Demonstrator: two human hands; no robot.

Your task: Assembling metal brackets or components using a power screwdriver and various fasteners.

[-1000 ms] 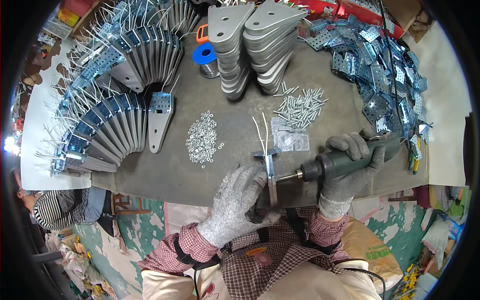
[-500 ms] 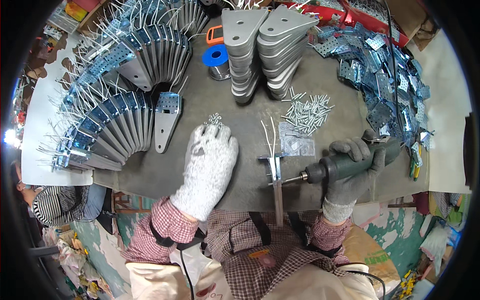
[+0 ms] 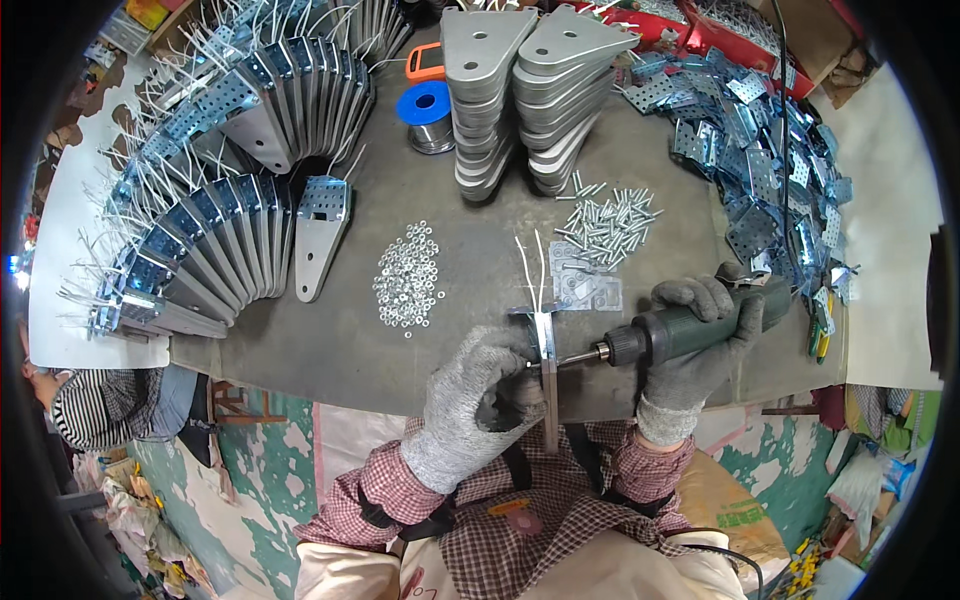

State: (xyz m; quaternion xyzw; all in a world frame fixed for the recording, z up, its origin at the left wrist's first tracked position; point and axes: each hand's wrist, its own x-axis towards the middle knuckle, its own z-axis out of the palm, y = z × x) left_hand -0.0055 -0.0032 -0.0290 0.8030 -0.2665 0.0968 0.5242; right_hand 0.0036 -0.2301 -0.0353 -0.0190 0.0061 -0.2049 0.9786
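Head view: gloved hands drive a screw into a plate at the surface's near edge.

Left hand clamps the upright plate; right hand wraps the driver beside it. A slipping bit could gouge the left glove.

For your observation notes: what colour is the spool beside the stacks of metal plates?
Blue; the spool shows best in the head view.

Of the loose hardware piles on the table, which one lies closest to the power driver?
The pile of screws, just above the power driver in the right hand. The heap of small washers sits further left, beyond the upright plate steadied by the left hand.
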